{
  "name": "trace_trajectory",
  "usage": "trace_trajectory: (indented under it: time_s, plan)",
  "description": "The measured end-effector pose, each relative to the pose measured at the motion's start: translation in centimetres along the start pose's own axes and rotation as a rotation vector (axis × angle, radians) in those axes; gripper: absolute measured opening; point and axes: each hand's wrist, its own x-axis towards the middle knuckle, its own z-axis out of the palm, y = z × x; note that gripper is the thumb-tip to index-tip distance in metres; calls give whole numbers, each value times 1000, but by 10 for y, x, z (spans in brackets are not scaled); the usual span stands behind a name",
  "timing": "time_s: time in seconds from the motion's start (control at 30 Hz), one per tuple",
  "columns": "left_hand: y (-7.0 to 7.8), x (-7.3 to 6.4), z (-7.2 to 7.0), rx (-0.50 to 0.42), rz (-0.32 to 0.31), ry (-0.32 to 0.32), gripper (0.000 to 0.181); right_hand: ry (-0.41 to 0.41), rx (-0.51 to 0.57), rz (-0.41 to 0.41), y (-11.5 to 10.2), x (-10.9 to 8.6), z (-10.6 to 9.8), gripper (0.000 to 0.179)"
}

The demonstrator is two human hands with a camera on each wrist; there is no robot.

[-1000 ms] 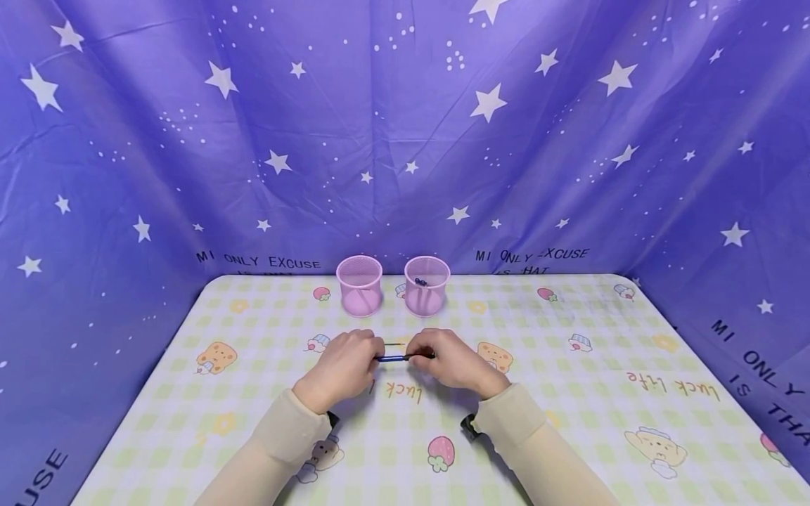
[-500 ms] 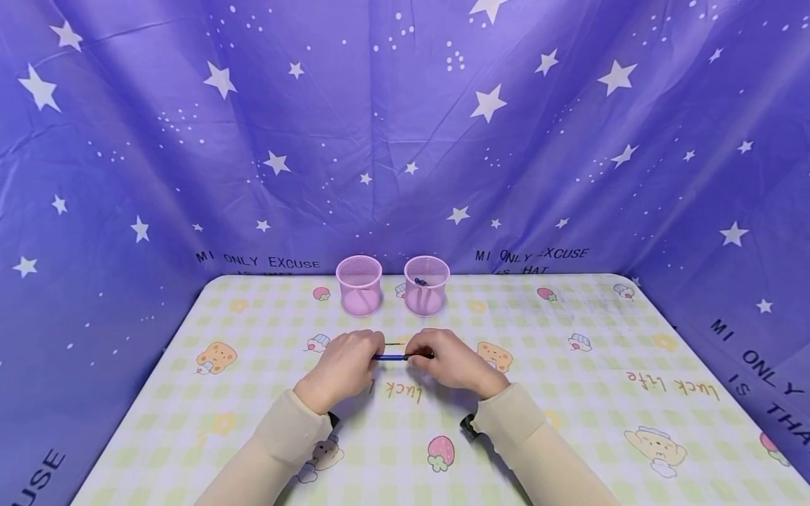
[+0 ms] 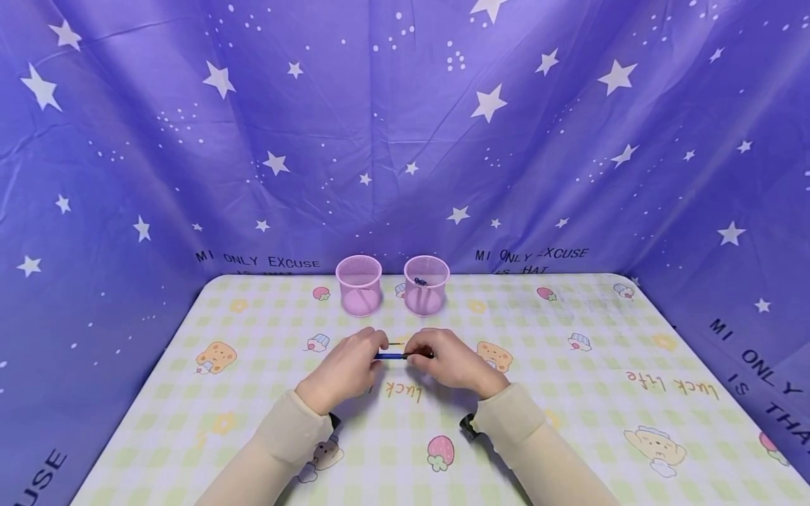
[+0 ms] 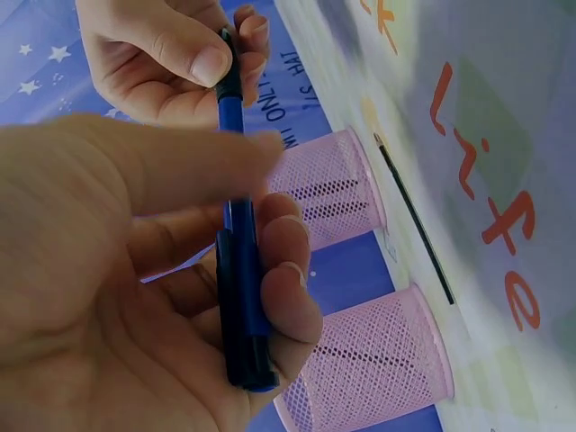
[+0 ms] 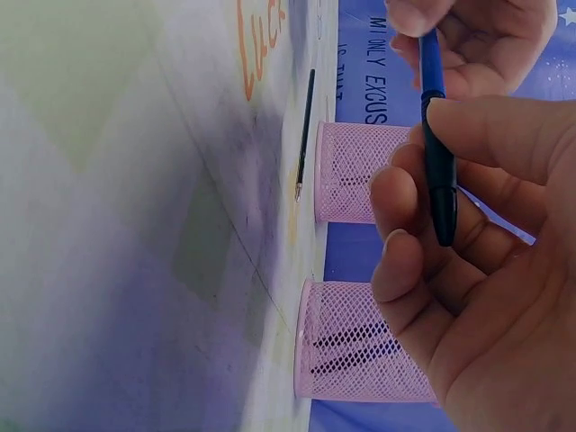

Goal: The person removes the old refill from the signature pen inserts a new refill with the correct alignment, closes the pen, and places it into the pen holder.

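My left hand point(image 3: 346, 364) holds the blue barrel of a pen point(image 3: 391, 356), fingers curled under it and the thumb over it, blurred in the left wrist view. The black clip point(image 4: 229, 306) lies along the palm side. My right hand point(image 3: 448, 358) pinches the pen's black front section point(image 5: 440, 162) between thumb and fingers, its tapered tip pointing into the palm. The pen lies level between both hands, barrel and front section in line. A thin dark pen refill point(image 3: 396, 344) lies on the table just beyond the pen.
Two pink mesh pen holders stand side by side behind the hands, a left holder point(image 3: 361, 302) and a right holder point(image 3: 425, 302). Dark slim things show through the mesh of both. A checked cloth point(image 3: 538, 450) covers the table; a purple star curtain point(image 3: 405, 126) hangs behind.
My left fingers have shifted slightly right along the pen, and the left hand sits a little differently around the barrel. The right hand has hardly moved.
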Motion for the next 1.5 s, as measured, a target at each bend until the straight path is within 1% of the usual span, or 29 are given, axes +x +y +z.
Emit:
trace_trajectory:
  time_s: [0.13,0.27,0.57,0.83,0.97,1.3,1.5]
  plan:
    - [1,0,2,12,3,-8,11,-1,0,1,0,0,0,9]
    - [1,0,2,28,23,-2,6,-1,2,2,1,0,1,10]
    - [0,1,4,54,55,11,5,9,1,-5,2,0,1,10]
    - [0,0,4,52,45,49,11,6,0,0,2,1,2,10]
    - [0,0,5,58,41,59,13,8,1,-2,1,0,2,10]
    - [-1,1,7,77,47,64,17,13,-15,-15,0,0,2,10]
    - [1,1,6,73,29,49,16,18,-25,-8,-2,0,2,9]
